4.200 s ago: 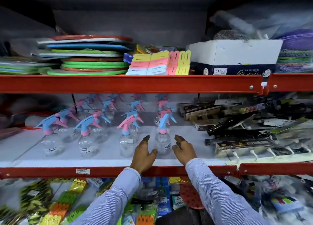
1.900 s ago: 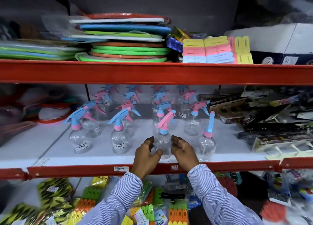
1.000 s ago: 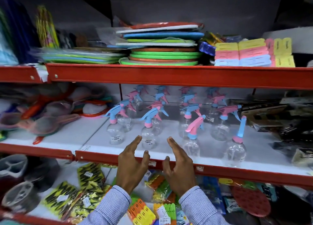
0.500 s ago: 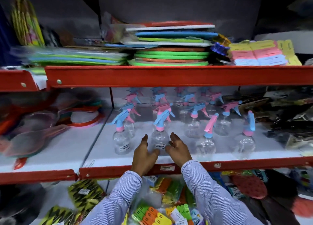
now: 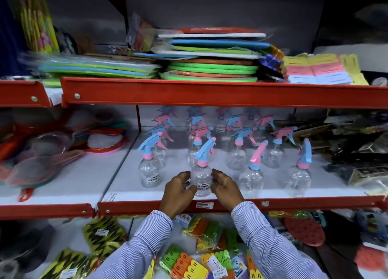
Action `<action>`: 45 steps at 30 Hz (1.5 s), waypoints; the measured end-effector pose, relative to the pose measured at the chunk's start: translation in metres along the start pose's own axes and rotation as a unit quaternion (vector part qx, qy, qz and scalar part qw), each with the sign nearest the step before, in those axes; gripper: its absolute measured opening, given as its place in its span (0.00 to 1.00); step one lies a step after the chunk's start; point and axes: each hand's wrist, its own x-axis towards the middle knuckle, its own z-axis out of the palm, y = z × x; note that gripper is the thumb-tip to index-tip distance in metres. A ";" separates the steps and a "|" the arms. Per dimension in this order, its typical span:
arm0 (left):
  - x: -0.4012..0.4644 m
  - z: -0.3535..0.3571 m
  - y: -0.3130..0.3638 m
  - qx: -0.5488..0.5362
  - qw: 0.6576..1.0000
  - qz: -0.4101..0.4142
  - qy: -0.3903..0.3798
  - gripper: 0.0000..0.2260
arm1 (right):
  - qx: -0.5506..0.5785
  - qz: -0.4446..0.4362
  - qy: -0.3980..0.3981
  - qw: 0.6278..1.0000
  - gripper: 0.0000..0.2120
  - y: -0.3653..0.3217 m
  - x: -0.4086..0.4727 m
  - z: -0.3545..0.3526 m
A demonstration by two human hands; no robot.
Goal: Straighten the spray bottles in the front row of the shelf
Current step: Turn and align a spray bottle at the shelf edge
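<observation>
Both hands reach over the red shelf lip (image 5: 294, 203) to the front row of spray bottles. Left hand (image 5: 177, 192): fingers curled, tips against the left side of the second bottle (image 5: 202, 180), thumb low near its barcode label. Right hand (image 5: 225, 186): fingers likewise curled, pressed to the bottle's right side. The bottle is cupped between the two hands, each half closed around its clear round body; neither hand wraps it fully. Bottle stands upright on the white shelf (image 5: 121, 186), near the front edge; blue trigger head with pink collar, nozzle angled up and to the right. Front row, left to right: first bottle (image 5: 149, 173), blue head, just beside the left hand and not touched; the held bottle; third bottle (image 5: 251, 180), pink head with blue collar, just beside the right hand; fourth bottle (image 5: 299, 180), blue head, well apart to the right. Further rows of similar bottles stand behind. Striped sleeves cover both forearms. Stacked coloured mats (image 5: 212, 68) lie on the shelf above.
</observation>
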 end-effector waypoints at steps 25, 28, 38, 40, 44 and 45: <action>-0.060 -0.086 -0.035 0.044 0.961 0.032 0.271 0.23 | 0.001 -0.212 0.043 0.976 0.26 -0.038 -0.042 0.092; -0.043 -0.101 -0.045 0.054 0.974 0.011 0.219 0.29 | 0.020 -0.122 0.016 0.992 0.29 -0.046 -0.020 0.119; 0.012 -0.118 -0.060 0.030 0.996 -0.031 0.084 0.27 | -0.033 0.011 -0.012 0.999 0.24 -0.056 0.029 0.147; 0.013 -0.120 -0.061 0.026 0.997 -0.021 0.075 0.24 | -0.039 0.003 -0.011 0.999 0.22 -0.058 0.027 0.147; 0.006 -0.123 -0.057 0.011 0.998 -0.017 0.067 0.22 | -0.062 -0.020 -0.009 0.998 0.15 -0.059 0.017 0.141; 0.003 -0.123 -0.056 0.008 0.998 -0.018 0.066 0.23 | -0.066 -0.024 -0.012 0.997 0.15 -0.058 0.015 0.140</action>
